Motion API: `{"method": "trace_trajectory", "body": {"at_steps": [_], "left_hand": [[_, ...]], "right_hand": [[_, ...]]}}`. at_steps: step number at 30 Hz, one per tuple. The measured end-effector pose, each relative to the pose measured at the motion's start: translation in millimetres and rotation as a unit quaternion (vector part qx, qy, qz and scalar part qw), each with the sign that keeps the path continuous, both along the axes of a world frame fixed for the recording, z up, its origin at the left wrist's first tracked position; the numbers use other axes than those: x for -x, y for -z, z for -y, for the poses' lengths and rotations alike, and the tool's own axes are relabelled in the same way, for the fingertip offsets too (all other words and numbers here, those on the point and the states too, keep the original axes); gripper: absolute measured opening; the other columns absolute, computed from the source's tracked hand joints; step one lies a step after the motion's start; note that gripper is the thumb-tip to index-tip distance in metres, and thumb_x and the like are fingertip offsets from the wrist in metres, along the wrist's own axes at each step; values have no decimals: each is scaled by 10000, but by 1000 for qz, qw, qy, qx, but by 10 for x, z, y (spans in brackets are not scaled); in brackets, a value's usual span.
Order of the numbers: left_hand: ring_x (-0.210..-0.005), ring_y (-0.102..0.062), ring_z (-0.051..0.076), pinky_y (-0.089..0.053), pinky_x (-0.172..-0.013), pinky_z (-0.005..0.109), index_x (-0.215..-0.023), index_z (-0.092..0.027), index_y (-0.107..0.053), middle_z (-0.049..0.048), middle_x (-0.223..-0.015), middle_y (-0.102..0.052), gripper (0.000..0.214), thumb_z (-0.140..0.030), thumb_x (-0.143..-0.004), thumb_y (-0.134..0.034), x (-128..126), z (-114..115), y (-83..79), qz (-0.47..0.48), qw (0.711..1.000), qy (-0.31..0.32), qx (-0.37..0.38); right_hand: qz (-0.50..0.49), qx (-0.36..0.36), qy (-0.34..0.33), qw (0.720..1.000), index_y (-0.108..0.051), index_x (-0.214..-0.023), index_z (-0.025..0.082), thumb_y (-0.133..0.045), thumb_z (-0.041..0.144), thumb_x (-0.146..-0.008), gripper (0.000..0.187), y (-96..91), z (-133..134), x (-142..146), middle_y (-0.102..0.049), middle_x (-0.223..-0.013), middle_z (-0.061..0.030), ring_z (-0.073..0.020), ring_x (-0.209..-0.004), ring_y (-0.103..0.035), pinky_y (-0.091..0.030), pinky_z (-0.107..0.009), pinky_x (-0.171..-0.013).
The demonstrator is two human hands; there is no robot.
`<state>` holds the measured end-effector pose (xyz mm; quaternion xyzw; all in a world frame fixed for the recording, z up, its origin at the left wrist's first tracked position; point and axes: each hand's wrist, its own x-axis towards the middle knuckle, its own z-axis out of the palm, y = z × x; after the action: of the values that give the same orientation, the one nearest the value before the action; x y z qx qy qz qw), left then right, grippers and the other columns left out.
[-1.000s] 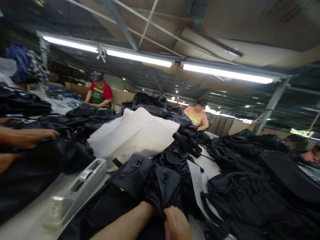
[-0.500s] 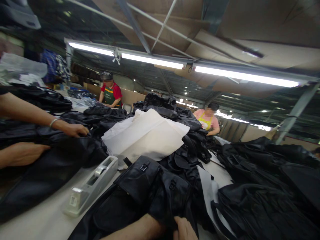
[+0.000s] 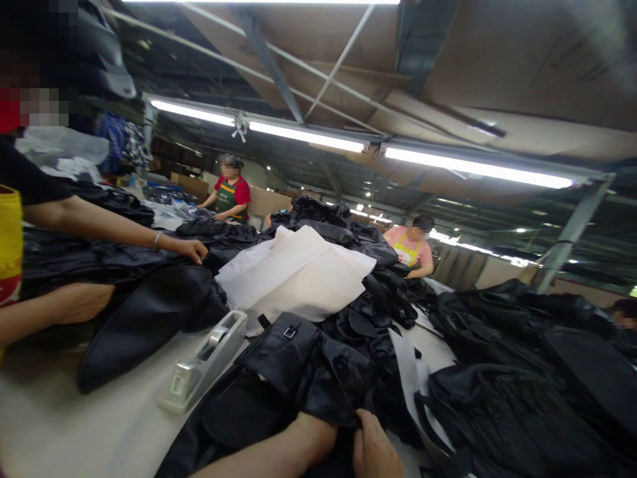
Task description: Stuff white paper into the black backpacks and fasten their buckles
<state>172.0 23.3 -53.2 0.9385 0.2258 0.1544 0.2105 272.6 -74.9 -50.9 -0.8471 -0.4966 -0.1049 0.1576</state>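
Observation:
A black leather-look bag [image 3: 283,358] with a small metal buckle lies in front of me on the pale table. My left hand [image 3: 318,431] reaches under the bag's right front flap, and the black material hides its fingers. At the lower edge of that same flap, my right hand [image 3: 374,446] is closed, pinching the edge between thumb and fingers. A grey tape dispenser [image 3: 204,362] stands on the table just left of the bag.
At left, a co-worker's hands [image 3: 192,249] handle another black bag [image 3: 149,325]. White paper sheets [image 3: 298,272] rest on a black heap ahead. More black bags [image 3: 522,378] pile up at right. Two people [image 3: 231,192] work farther back, beneath tube lights [image 3: 478,166].
My right hand has shifted slightly and now lifts the flap's edge, with my left hand still beneath. The co-worker's far hand has moved right, off the bag. The view has tilted and shifted slightly.

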Motion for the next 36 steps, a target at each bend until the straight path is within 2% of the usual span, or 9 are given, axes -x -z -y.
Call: {"method": "trace_trajectory", "body": {"at_steps": [4,7,11,16,22,25,29,32,36], "left_hand": [[-1153,-464,288,-343,-997,471,-1261,-147,-470,143,-1263,-514,425,-124,-841,-409,213,131,-68,-74,995,-21,-66],[-1171,-444,335,-328,-997,487,-1263,-57,-460,212,-1272,-486,458,-131,-814,-410,411,175,-191,-136,984,-60,-93],[-1103,-504,306,-370,-968,432,-1146,-116,-566,164,-1179,-568,398,-208,-767,-488,706,239,-320,-112,991,-46,-56],[-929,-588,216,-455,-832,322,-999,-216,-606,51,-1023,-637,267,-229,-762,-482,1111,275,-319,-40,998,-53,-16],[-968,-547,190,-432,-853,293,-992,-255,-592,18,-1061,-608,273,-175,-753,-486,1275,222,-321,78,991,-90,-64],[-1012,-524,226,-421,-888,365,-1090,-255,-554,37,-1151,-571,361,-178,-739,-528,1177,162,-430,49,989,-90,-108],[-1101,-478,290,-406,-904,463,-1280,-237,-393,108,-1301,-449,594,-127,-718,-553,919,-47,-536,-8,980,-80,-182],[-913,-583,243,-488,-755,395,-1257,-214,-400,118,-1127,-547,541,-52,-747,-475,791,-231,-511,-49,976,-89,-192],[-789,-598,198,-499,-675,324,-1033,-203,-520,55,-921,-587,288,-62,-808,-410,855,-330,-472,-31,972,-66,-224]], "right_hand": [[-65,28,5,997,-517,-1109,200,-245,167,-851,376,-210,26,128,-588,-1128,-55,-188,-995,-579,-446,-272,-800],[-66,50,-48,995,-530,-1096,201,-285,144,-829,366,-324,41,222,-591,-1099,-59,-196,-995,-573,-433,-296,-834],[-68,95,-117,986,-548,-1109,200,-440,194,-787,340,-565,87,348,-587,-1085,-67,-209,-1000,-560,-423,-301,-858],[29,-46,-151,987,-549,-1136,241,-330,263,-905,319,-923,-68,548,-562,-1162,-44,-192,-1091,-484,-376,-313,-906],[78,80,-188,976,-573,-1136,175,-354,58,-815,406,-589,-377,649,-543,-1224,-75,-235,-1091,-496,-403,-386,-868],[45,36,-170,984,-571,-1137,201,-326,107,-865,378,-522,-330,568,-622,-1076,-49,-187,-1000,-551,-411,-323,-855],[79,-44,-43,995,-578,-1122,165,-321,167,-886,348,-709,-257,372,-601,-1105,-82,-190,-1021,-537,-388,-297,-878],[115,-74,13,991,-446,-1272,134,-378,226,-868,421,-800,-347,225,-444,-1313,-105,-216,-1166,-428,-390,-314,-885],[120,-9,14,993,-328,-1356,185,-337,218,-877,480,-665,-596,91,-363,-1382,-81,-230,-1217,-370,-419,-366,-839]]}}
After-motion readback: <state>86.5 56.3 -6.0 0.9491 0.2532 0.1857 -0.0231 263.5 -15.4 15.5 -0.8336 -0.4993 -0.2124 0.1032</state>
